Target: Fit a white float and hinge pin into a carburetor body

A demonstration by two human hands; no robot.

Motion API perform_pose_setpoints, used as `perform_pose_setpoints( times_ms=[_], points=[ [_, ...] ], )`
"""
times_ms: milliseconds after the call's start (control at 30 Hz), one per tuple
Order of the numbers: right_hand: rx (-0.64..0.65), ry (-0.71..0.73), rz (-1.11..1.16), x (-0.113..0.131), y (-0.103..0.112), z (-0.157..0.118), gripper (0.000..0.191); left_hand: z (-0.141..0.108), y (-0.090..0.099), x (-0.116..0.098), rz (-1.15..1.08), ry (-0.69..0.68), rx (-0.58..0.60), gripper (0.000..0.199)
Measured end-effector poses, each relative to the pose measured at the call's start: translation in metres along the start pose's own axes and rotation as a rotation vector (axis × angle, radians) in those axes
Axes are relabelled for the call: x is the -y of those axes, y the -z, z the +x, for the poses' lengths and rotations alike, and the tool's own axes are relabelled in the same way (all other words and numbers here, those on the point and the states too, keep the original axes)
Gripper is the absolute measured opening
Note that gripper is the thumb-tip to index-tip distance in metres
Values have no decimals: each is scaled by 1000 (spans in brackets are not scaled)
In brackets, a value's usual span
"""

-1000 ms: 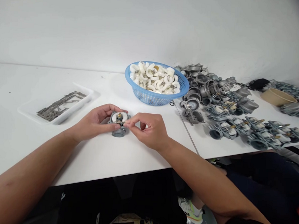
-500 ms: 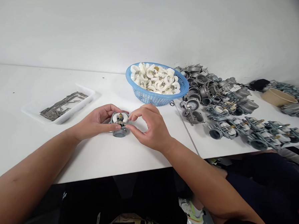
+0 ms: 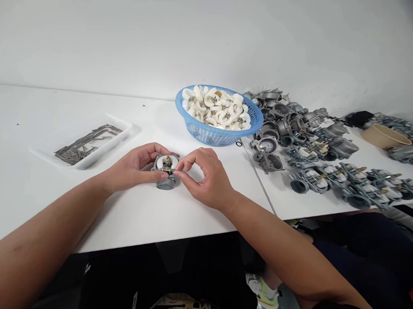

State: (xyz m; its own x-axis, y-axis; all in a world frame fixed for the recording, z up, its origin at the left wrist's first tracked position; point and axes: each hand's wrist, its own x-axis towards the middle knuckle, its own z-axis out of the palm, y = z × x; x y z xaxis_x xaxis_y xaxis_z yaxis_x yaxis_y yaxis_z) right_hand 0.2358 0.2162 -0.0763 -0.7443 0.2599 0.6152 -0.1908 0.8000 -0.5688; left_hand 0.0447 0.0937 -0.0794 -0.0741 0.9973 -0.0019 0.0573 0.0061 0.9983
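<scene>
A grey metal carburetor body (image 3: 165,183) rests on the white table, its open side up, with a white float (image 3: 161,163) and a brass part in it. My left hand (image 3: 134,168) wraps round its left side, thumb near the middle. From the right, my right hand (image 3: 205,176) pinches a thin metal pin (image 3: 171,170) between thumb and forefinger, at the right edge of the body beside the float. The pin's tip lies close to my left thumb.
Metal pins fill a white tray (image 3: 124,134) at left. A blue basket (image 3: 210,135) of white floats stands behind my hands. Piled carburetor bodies (image 3: 270,161) and a beige bowl (image 3: 383,137) are at right. Another person's leg and shoe (image 3: 265,291) show below the table.
My right thumb and forefinger have closed together at the pin and moved slightly left. My left hand still holds the body. The view has shifted slightly.
</scene>
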Motion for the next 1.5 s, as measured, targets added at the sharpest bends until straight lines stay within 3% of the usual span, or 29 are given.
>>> perform_pose_setpoints(
  times_ms=[300,500,767,1033,1267,1400,1500],
  points=[
    [-44,45,-132,0,-1,-1,13,1,0,-1,0,-29,13,36],
    [-8,27,-134,2,1,-2,12,0,3,-3,2,-1,66,37],
    [-7,21,-171,4,-2,-3,10,0,3,0,-23,1,52,39],
    [-54,121,-212,2,-3,-1,15,1,5,5,21,-6,31,42],
    [-82,110,-181,4,-1,0,14,1,3,3,-34,-10,58,39],
    [-75,28,-145,4,0,2,13,2,1,2,-59,-17,50,38],
    [-40,-39,-126,2,1,2,34,2,1,1,-29,-18,24,38]
  ],
)
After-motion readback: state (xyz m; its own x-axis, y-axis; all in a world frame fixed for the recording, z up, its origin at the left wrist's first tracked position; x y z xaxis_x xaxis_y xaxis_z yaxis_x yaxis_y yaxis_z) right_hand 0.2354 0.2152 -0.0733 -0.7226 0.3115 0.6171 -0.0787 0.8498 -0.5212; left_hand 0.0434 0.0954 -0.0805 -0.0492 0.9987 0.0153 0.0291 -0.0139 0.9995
